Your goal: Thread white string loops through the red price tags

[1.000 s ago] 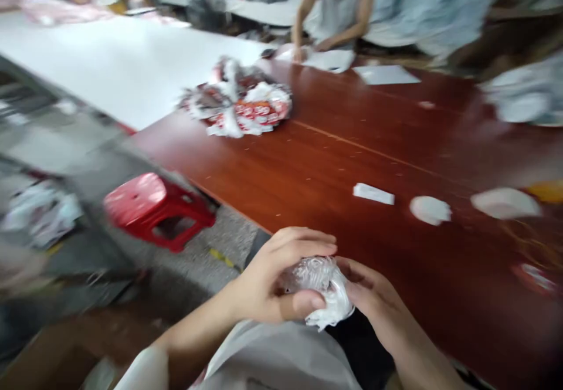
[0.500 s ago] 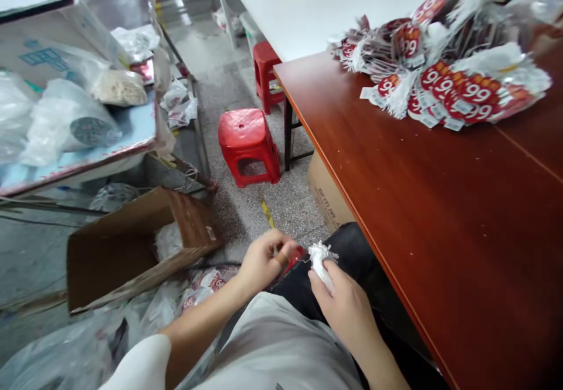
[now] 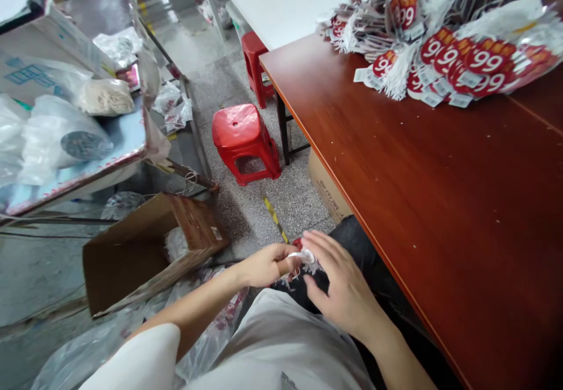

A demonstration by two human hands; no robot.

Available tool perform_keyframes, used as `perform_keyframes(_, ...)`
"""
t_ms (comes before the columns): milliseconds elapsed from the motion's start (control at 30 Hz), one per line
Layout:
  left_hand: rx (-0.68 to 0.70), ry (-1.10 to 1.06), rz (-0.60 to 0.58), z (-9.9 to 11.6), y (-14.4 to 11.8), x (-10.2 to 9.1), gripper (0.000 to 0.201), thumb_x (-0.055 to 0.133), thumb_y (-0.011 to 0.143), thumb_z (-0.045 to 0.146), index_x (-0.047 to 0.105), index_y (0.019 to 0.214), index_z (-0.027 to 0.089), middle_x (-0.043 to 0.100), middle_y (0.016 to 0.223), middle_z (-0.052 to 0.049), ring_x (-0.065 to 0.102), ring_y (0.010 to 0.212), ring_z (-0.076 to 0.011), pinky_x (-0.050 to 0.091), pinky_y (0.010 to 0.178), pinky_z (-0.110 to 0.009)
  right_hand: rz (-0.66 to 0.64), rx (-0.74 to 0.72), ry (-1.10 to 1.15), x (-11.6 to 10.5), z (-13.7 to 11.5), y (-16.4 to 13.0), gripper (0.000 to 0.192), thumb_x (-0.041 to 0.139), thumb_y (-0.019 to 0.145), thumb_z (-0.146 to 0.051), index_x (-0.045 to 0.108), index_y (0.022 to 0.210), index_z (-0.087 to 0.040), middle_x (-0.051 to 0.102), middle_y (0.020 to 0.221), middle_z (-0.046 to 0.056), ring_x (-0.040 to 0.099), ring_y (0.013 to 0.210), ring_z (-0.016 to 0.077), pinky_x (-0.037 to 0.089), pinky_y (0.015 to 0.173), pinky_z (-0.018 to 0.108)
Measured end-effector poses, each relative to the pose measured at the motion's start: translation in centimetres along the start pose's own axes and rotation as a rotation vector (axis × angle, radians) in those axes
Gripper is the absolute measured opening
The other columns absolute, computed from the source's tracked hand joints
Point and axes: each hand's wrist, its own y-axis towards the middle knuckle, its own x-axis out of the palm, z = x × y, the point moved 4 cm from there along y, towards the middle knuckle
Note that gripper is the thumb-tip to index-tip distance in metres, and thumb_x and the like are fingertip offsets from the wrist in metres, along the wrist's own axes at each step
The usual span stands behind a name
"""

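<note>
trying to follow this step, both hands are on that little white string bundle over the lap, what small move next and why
Probably draw one string free with the left hand while the right hand steadies the rest. The small white bundle of strings is pinched between both hands above the lap, loose ends hanging under it, off the red-brown wooden table, where the heap of red "99" paper tags with white strings lies.
</note>
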Motion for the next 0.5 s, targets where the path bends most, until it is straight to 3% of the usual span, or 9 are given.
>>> perform_keyframes(100,-0.077,0.032,-0.107,1.2,-0.7,-0.4,0.052,0.044,0.095,0.062,0.057,0.085,0.013,0.054,0.067,0.0,0.048,0.057,-0.0105,0.039,0.056,-0.021,-0.071,-0.049,0.205,1.0,0.6,0.5,0.05,0.051,0.091,-0.015,0.05,0.14,-0.024,0.061,0.135,0.008,0.055,0.126,0.0258,0.044,0.109,0.045)
perform_keyframes(200,-0.167,0.27,-0.151,1.6,-1.4,-1.1,0.035,0.057,0.09,0.049,0.06,0.085,0.015,0.052,0.065,0.003,0.044,0.054,-0.0094,0.034,0.05,-0.02,-0.152,0.157,0.376,1.9,1.8,-0.2,0.032,0.05,0.098,-0.024,0.058,0.129,-0.025,0.069,0.118,0.007,0.064,0.108,0.0236,0.051,0.096,0.039)
perform_keyframes(300,-0.241,0.631,-0.149,0.7,-2.0,-2.2,0.019,0.062,0.084,0.035,0.064,0.082,0.017,0.056,0.064,0.002,0.052,0.058,-0.0125,0.038,0.053,-0.021,-0.274,0.364,0.558,2.3,2.7,-1.4,0.031,0.048,0.1,-0.037,0.058,0.126,-0.024,0.07,0.094,0.004,0.067,0.081,0.0197,0.054,0.072,0.031)
perform_keyframes(367,-0.205,0.831,-0.095,0.2,-2.2,-3.0,0.018,0.064,0.079,0.029,0.068,0.094,0.018,0.067,0.082,-0.003,0.063,0.076,-0.0193,0.048,0.069,-0.026,-0.269,0.448,0.665,2.3,3.3,-1.9,0.033,0.046,0.101,-0.042,0.056,0.126,-0.023,0.066,0.083,0.001,0.064,0.071,0.0177,0.052,0.064,0.028)
perform_keyframes(400,-0.161,0.903,-0.034,0.1,-2.2,-3.4,0.029,0.066,0.077,0.026,0.068,0.105,0.019,0.069,0.1,-0.007,0.065,0.093,-0.0246,0.05,0.081,-0.031,-0.246,0.472,0.704,2.3,3.5,-2.1,0.034,0.046,0.101,-0.043,0.055,0.126,-0.022,0.065,0.082,0.001,0.063,0.07,0.0174,0.051,0.064,0.028)
perform_keyframes(500,0.052,0.911,0.216,1.0,-1.8,-3.7,0.06,0.066,0.077,0.02,0.053,0.135,0.019,0.044,0.149,-0.016,0.045,0.134,-0.033,0.039,0.11,-0.046,-0.193,0.494,0.725,2.2,3.7,-2.6,0.035,0.047,0.1,-0.043,0.052,0.126,-0.021,0.064,0.085,0.002,0.064,0.075,0.0182,0.052,0.069,0.03)
